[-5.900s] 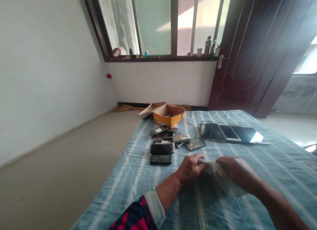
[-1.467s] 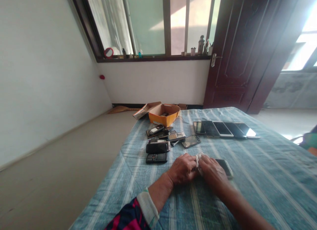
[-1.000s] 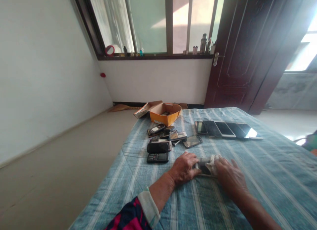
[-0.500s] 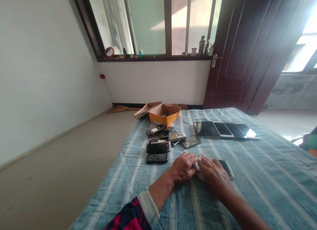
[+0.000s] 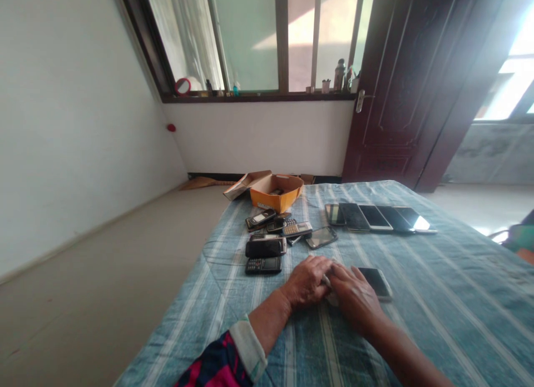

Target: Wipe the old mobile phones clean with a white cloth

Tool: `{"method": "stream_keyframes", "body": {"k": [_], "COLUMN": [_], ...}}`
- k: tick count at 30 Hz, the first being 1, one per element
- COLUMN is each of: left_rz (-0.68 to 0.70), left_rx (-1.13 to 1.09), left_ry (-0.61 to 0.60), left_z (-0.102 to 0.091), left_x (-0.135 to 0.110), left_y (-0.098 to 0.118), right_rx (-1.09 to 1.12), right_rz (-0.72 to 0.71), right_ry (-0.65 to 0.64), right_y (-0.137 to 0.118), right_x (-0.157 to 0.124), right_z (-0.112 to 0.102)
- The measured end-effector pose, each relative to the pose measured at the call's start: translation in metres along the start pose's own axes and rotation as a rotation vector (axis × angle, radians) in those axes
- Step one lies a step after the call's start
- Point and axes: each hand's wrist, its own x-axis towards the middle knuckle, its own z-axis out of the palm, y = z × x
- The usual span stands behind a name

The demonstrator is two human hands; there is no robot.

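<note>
A smartphone (image 5: 377, 284) with a dark screen and pale edge lies on the cloth-covered table; only its right end shows. My right hand (image 5: 354, 295) is over it, fingers pressed down on a crumpled white cloth or tissue (image 5: 331, 298). Most of that white wad is hidden beneath the fingers. At the phone's left end, my left hand (image 5: 307, 281) is closed, with thumb and fingers about that end, though the grip itself is largely covered. Just beyond my left hand lie a black keypad phone (image 5: 263, 266) and a dark phone (image 5: 266, 247).
A pile of several old phones (image 5: 297, 229) and a touchscreen phone (image 5: 322, 238) lie farther back. Several smartphones (image 5: 375, 217) form a row at the right. An orange box (image 5: 275, 201) stands open at the far edge of the striped tablecloth (image 5: 438, 298).
My right hand has slid a little left along the phone, closer to my left hand. More of the screen shows, and less of the white wad. My left hand stays put.
</note>
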Motion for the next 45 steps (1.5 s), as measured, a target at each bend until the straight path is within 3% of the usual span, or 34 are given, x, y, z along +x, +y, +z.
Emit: {"method": "stream_keyframes", "body": {"k": [15,45], "left_rz": [0.017,0.004], "left_rx": [-0.035,0.000], "left_ry": [0.008,0.031], "left_z": [0.004,0.004], "left_x": [0.000,-0.001], "left_y": [-0.005,-0.003], "right_rx": [0.061,-0.002], "right_rz": [0.065,0.013], "right_ry": [-0.017,-0.053], "right_y": [-0.002,-0.003], "right_x": [0.006,0.003], "right_z": [-0.005,-0.013]}}
